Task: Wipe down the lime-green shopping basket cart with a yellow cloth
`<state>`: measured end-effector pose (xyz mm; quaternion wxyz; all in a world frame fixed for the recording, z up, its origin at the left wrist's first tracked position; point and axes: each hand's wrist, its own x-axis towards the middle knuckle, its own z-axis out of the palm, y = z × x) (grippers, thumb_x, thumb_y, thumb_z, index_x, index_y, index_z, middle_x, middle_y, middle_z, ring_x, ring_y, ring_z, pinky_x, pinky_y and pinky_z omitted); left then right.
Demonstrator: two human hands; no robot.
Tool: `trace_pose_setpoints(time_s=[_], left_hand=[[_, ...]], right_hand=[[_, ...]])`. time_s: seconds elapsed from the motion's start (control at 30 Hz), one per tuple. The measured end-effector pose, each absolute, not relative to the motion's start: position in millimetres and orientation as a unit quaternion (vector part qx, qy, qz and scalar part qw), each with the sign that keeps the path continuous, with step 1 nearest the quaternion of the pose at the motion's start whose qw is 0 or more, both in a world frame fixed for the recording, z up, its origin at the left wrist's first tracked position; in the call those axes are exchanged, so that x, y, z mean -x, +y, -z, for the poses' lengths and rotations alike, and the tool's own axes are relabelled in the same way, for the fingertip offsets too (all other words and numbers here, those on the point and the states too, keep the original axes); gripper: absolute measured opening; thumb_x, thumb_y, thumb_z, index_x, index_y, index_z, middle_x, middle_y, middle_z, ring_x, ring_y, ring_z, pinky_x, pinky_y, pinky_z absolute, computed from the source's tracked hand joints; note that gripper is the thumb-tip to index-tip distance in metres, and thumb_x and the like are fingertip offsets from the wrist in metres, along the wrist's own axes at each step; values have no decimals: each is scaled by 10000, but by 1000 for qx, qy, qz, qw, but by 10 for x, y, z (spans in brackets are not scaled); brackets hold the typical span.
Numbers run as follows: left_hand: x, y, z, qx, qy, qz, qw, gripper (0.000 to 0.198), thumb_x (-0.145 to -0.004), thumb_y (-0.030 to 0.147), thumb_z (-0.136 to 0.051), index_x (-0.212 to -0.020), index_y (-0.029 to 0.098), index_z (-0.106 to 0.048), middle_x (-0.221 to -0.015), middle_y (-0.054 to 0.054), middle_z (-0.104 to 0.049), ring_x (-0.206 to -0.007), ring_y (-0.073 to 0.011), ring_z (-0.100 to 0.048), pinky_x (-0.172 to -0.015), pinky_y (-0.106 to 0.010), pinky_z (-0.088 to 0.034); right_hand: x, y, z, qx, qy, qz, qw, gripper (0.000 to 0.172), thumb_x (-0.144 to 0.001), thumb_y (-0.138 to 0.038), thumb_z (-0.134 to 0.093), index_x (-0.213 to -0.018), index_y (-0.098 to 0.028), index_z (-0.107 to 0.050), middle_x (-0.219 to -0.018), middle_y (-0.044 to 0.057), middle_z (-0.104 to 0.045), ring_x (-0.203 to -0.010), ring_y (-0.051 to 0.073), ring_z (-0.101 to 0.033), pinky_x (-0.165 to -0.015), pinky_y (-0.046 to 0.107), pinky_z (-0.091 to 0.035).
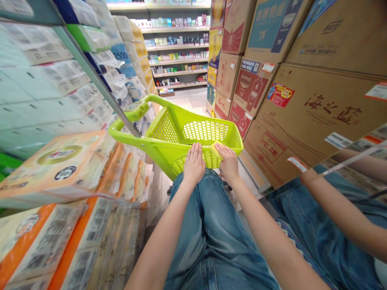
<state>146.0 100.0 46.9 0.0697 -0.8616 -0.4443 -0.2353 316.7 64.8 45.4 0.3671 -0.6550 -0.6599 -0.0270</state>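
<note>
Lime-green plastic basket (169, 139) dead centre in the aisle, at 12 o'clock from both hands; walls are perforated mesh, rim smooth and rounded, curved loop handle (142, 108) at its 10 o'clock. Left hand (193, 163) lies flat on the near rim, fingers (196, 150) straight, together, open, gripping nothing. Right hand (229, 162) just beside it at 3 o'clock, fingers (222, 151) laid over a pale yellow patch (215, 148) on the rim; cloth or plastic, cannot tell, nor whether they clamp it. Blue denim jeans (211, 225) at 6 o'clock, creased. Glossy film-wrapped packs (60, 169), orange and white, stacked at 9 o'clock. Brown corrugated cartons (317, 112) with printed labels stacked at 2 o'clock. Mirror-like panel (332, 225) at 4 o'clock reflects arm and denim. Shelves (178, 48) of small boxes far at 12 o'clock, pale tiled floor (190, 98) before them.
</note>
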Motion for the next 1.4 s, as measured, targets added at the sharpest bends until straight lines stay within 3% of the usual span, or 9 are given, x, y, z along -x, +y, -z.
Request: trace_pose_setpoints(time_s=[0.27,0.63,0.83,0.9,1.1,1.23,1.4], left_hand=[[-1476,991,-464,856,-454,235,78,623,-946,199,-337,-1536,30,-227,-1623,-142,-267,-1524,-237,-171,-1242,-415,-205],[-1522,986,-446,848,-466,237,88,639,-934,192,-382,-1535,36,-229,-1615,-151,-283,-1525,-239,-168,-1236,-423,-224],[-1490,986,-458,852,-456,238,100,664,-945,183,-368,-1567,91,-153,-1615,-122,-295,-1519,-227,-199,-1218,-426,-260],[-1485,988,-452,852,-454,238,103,674,-949,175,-363,-1574,99,-120,-1619,-115,-287,-1519,-227,-198,-1213,-427,-266],[-1519,986,-421,846,-461,248,108,687,-952,176,-373,-1577,98,-99,-1614,-121,-296,-1515,-242,-210,-1210,-430,-267],[-1548,977,-412,841,-466,251,110,683,-953,183,-380,-1573,82,-110,-1611,-140,-296,-1516,-252,-206,-1207,-436,-274],[-1553,980,-412,840,-466,254,111,683,-939,171,-390,-1567,77,-140,-1608,-147,-300,-1511,-246,-223,-1212,-435,-271]], right_hand=[[-3989,493,-198,683,-561,27,467,742,-623,20,-395,-1282,-203,-653,-1332,40,-659,-1272,181,-580,-1122,371,-419],[-2802,836,-595,678,-649,11,344,647,-745,18,-448,-1339,-191,-596,-1398,46,-610,-1346,241,-495,-1112,415,-345],[-3072,621,-532,681,-639,4,356,792,-696,43,-391,-1388,-318,-527,-1424,-11,-585,-1366,190,-479,-1194,556,-75],[-3349,507,-439,698,-611,11,374,798,-670,21,-397,-1376,-322,-539,-1424,-8,-585,-1354,193,-496,-1194,571,-46],[-3978,369,-198,743,-512,5,431,752,-631,-36,-396,-1301,-290,-621,-1354,23,-644,-1302,209,-552,-1165,548,-208],[-3713,478,-317,759,-519,37,392,751,-647,-4,-399,-1320,-257,-612,-1371,32,-631,-1319,202,-532,-1137,474,-261],[-2948,745,-585,711,-621,16,330,706,-723,32,-431,-1354,-247,-579,-1397,26,-610,-1330,190,-508,-1141,426,-219]])
